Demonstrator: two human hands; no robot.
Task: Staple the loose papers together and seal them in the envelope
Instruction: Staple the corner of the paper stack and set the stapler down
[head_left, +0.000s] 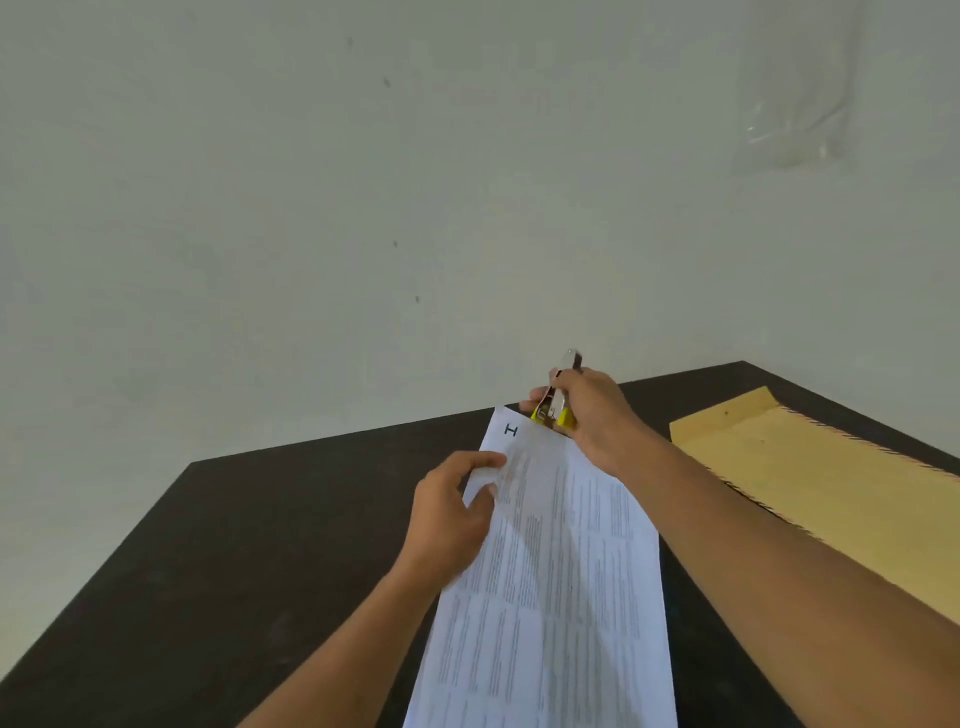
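Note:
White printed papers (561, 571) lie lengthwise on the dark table (260, 545), running from the near edge toward the far side. My left hand (454, 512) pinches their left edge near the far end. My right hand (592, 415) grips a metal stapler with yellow parts (553, 402), tilted upright, its jaws at the papers' far right corner. A brown envelope (810, 478) with a striped border lies flat to the right, apart from the papers.
The table's far edge meets a pale wall (363, 208). A clear plastic bag (795, 104) hangs on the wall at the upper right. Bare dark tabletop stretches to the left of the papers.

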